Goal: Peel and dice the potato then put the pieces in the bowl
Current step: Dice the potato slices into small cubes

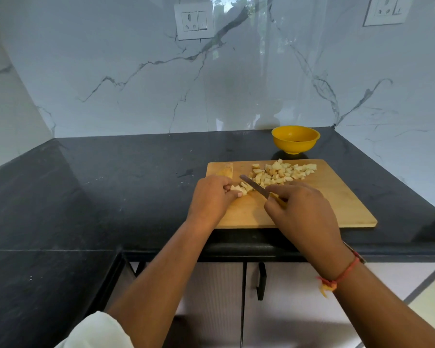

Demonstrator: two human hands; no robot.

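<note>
Potato strip [239, 190] lies left-right near board [337, 204] left edge, pinched by left hand [211, 199]. Right hand [304, 212] grips knife [253, 186], blade pointing far-left. Diced pile [276, 173] sits along board's far edge.

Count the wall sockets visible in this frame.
2. The first socket is on the marble wall above the middle of the counter. The second socket is at the top right, cropped by the frame's edge. Others may lie out of view.

A dark surface [111, 172] met a veined marble wall [136, 71] bearing a socket plate [194, 20]; a black cabinet handle [261, 281] showed below.
</note>
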